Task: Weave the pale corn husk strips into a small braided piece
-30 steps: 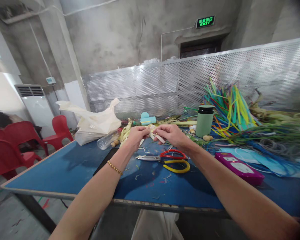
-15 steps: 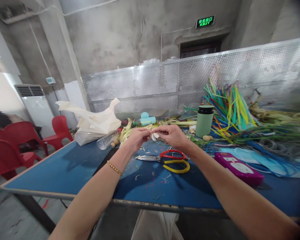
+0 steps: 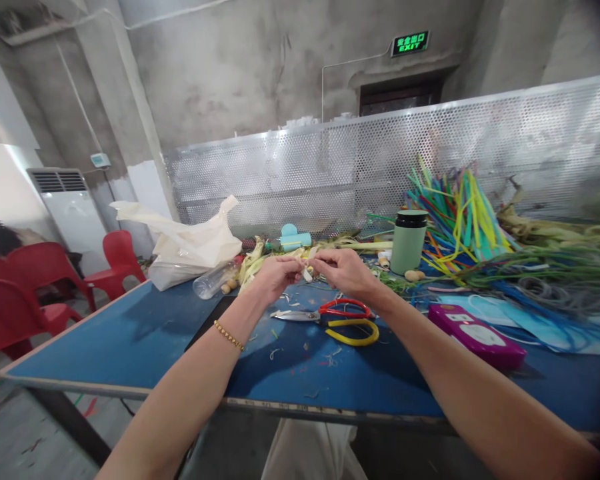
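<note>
My left hand (image 3: 280,273) and my right hand (image 3: 346,268) meet above the far half of the blue table, fingertips pinched together. Between them is a small pale strip (image 3: 307,273) that looks like corn husk; the fingers hide much of it. Just below the hands lies a pair of scissors (image 3: 296,316) with silver blades, one red handle and one yellow handle. Pale corn husks (image 3: 253,263) lie beyond my left hand. Small scraps and thread bits are scattered on the table (image 3: 280,373).
A white plastic bag (image 3: 195,247) and a clear bottle (image 3: 210,283) stand at left. To the right are a green canister (image 3: 409,243), a purple box (image 3: 477,337), coloured strips (image 3: 470,220) and tangled cords (image 3: 540,267). A perforated metal panel (image 3: 265,180) runs behind. Red chairs (image 3: 50,273) stand left.
My right fingertips have shifted slightly, and the pale strip between the hands shows at a different angle. The scissors and other things on the table stay where they were.
</note>
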Demonstrator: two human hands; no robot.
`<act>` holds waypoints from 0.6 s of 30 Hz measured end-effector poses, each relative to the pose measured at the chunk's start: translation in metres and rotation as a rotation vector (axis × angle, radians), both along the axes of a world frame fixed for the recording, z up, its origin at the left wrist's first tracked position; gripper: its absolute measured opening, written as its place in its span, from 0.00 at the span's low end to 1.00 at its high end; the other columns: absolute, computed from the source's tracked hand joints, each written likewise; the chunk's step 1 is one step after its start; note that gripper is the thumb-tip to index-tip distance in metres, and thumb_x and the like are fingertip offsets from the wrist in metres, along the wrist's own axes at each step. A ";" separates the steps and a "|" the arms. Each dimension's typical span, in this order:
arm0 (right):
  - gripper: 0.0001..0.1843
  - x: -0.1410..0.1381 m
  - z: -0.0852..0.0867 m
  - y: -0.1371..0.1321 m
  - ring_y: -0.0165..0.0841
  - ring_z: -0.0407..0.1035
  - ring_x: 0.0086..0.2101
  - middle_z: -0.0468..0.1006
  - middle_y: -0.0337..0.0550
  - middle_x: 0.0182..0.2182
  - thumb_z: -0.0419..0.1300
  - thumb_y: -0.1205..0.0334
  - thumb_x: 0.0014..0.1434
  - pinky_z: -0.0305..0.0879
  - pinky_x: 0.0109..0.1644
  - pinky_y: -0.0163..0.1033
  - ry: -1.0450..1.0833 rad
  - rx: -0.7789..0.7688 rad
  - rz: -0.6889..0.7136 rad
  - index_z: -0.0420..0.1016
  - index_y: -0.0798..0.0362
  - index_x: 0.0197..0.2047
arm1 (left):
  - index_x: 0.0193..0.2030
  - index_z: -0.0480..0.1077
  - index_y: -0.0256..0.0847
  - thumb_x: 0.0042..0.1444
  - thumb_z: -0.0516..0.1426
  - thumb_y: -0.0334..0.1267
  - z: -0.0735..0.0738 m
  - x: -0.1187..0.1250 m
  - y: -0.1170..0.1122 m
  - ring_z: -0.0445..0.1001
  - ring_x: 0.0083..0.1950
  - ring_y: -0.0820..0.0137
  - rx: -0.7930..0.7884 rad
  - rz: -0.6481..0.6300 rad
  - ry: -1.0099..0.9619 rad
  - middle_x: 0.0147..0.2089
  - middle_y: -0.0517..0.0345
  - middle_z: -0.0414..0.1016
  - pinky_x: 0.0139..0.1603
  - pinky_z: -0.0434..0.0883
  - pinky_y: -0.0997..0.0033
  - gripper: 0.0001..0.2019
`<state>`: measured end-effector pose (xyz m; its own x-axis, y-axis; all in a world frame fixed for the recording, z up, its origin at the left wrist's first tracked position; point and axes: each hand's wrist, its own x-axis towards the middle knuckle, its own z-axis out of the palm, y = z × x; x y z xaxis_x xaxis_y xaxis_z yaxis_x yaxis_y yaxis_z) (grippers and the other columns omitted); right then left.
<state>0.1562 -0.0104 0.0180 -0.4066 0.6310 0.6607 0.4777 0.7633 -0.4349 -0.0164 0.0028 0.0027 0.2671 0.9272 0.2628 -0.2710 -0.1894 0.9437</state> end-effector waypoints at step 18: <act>0.09 -0.003 -0.006 0.005 0.32 0.69 0.29 0.79 0.41 0.28 0.60 0.58 0.54 0.58 0.32 0.35 0.019 0.128 -0.323 0.80 0.52 0.31 | 0.18 0.69 0.33 0.40 0.61 0.33 -0.001 0.009 -0.008 0.58 0.22 0.78 0.232 0.121 0.207 0.18 0.61 0.63 0.26 0.55 0.73 0.06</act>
<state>0.1530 -0.0056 0.0115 -0.1862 0.6365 0.7484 0.6964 0.6229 -0.3565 -0.0078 -0.0053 0.0020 0.2283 0.8773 0.4222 -0.0401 -0.4248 0.9044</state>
